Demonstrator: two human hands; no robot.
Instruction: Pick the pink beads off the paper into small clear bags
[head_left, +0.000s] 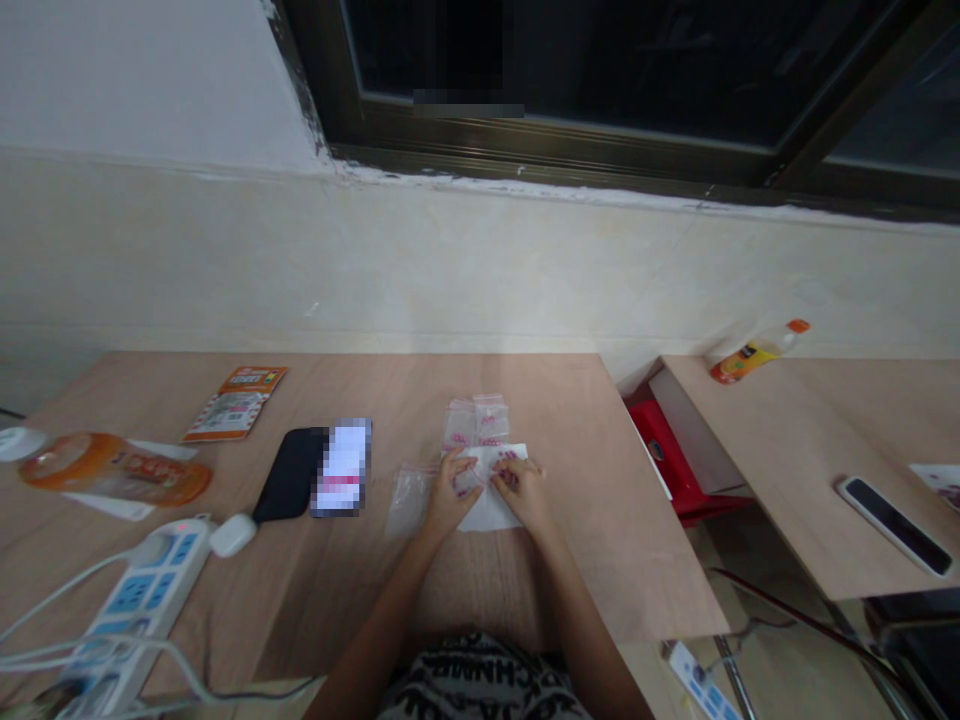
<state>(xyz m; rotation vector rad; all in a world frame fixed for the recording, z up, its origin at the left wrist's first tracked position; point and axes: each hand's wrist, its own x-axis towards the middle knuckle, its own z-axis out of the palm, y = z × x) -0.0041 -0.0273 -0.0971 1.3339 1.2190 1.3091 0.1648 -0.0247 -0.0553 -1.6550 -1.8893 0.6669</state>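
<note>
Plastic bag, limp and feather-light: your left hand and right hand curl in, pinching its edges.

Cream-painted wall recorded beyond the fingers; dark-framed window set high above them, panes dark. Wooden desk found beneath the fingers, second wooden desk placed to their right, red stool seen between both desks. Light dim, indoor.
</note>
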